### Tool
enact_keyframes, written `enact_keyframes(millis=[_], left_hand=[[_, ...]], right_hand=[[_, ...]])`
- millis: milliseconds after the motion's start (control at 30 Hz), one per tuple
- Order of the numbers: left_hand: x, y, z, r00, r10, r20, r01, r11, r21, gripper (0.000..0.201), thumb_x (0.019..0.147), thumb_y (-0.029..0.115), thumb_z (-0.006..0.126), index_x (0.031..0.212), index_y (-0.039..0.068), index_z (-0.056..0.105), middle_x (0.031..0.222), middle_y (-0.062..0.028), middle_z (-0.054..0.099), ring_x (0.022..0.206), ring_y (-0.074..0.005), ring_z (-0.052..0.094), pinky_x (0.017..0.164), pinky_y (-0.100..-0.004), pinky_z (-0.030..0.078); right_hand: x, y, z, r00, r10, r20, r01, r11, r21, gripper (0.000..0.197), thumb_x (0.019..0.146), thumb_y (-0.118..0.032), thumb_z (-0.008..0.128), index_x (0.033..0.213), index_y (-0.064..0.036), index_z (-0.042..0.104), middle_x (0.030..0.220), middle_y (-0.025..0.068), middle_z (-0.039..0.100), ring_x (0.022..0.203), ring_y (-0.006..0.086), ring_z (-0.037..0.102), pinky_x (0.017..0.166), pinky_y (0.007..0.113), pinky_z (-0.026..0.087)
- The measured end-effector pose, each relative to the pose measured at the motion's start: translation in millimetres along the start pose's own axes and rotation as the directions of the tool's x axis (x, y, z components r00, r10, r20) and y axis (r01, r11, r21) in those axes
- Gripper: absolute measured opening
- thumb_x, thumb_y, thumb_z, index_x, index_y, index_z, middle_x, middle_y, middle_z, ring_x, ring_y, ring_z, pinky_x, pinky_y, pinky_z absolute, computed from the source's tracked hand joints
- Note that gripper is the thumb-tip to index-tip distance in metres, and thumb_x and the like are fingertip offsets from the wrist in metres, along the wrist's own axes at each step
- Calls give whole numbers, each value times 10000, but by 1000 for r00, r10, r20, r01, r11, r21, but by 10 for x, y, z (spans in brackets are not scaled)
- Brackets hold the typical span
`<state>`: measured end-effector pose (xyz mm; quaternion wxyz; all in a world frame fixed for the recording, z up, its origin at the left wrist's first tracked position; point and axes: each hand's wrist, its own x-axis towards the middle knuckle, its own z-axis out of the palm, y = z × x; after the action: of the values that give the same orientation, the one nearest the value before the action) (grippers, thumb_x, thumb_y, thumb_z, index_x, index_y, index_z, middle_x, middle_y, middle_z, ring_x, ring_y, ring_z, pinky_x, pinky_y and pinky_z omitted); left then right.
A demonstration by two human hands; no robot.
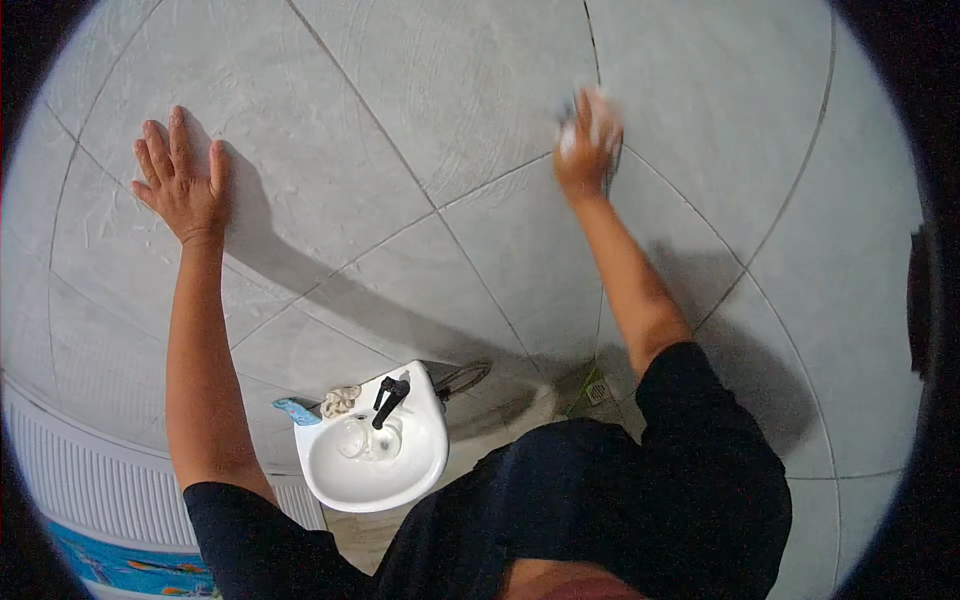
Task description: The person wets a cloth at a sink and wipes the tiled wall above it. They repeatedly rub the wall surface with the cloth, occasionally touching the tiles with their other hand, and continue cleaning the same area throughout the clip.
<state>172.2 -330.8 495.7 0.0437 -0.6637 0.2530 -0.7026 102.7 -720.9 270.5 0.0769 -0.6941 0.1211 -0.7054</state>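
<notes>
Grey tiled wall (320, 190): whitish smears across left and upper-middle tiles; far-right tiles look barer. Rubbing over wall seems partway: right hand's stretch in progress, smeared film left elsewhere; exact share covered can't be told. White sink (375, 488) below, apart from both hands. Left hand (183, 195) flat against wall, fingers spread, holding nothing. Right hand (588, 155) at wall near grout line, motion-blurred, curled around small whitish object (568, 138); its kind unclear.

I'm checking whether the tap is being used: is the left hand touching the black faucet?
Apart: the head view shows the left hand above and left of the black faucet, with gray tiles plainly visible between them.
</notes>
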Motion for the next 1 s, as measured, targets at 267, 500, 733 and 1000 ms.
enact_keyframes(millis=[267, 500, 733, 1000], left_hand=[[19, 58, 16, 1000, -22, 21, 22, 1000, -1, 590, 791, 516, 457, 1320, 285, 333, 1400, -82, 250, 1291, -302, 211, 963, -607, 129], [3, -12, -11, 1000, 3, 12, -3, 1000, -5, 594, 784, 512, 464, 1318, 284, 338, 1401, -88, 247, 1295, -304, 203, 962, -612, 117], [21, 60, 10, 999, -34, 17, 34, 999, -16, 596, 780, 521, 465, 1317, 296, 340, 1405, -60, 249, 1300, -284, 199, 958, -617, 120], [-1, 61, -23, 1000, -29, -12, 29, 999, -28, 586, 778, 539, 464, 1304, 302, 361, 1395, -42, 272, 1293, -261, 220, 947, -623, 136]], right_hand=[[-664, -49, 76, 977, 199, -82, -202, 979, -33, 618, 699, -43, 560, 1283, -121, 374, 1177, 131, 437, 1092, 320, 399, 897, 493, 291], [494, -1339, 138, 987, -134, -90, 135, 991, 11, 445, 727, -171, 579, 1160, -258, 531, 1121, 48, 483, 960, 278, 428, 797, 457, 335], [-455, -917, 30, 837, -548, 11, 536, 823, 189, 447, 721, -194, 602, 1158, -270, 550, 1120, -17, 499, 943, 177, 429, 792, 362, 316], [1696, -1133, 332, 917, -202, -344, 215, 977, 0, 460, 721, -151, 588, 1174, -206, 528, 1054, 69, 533, 980, 262, 461, 825, 434, 335]])
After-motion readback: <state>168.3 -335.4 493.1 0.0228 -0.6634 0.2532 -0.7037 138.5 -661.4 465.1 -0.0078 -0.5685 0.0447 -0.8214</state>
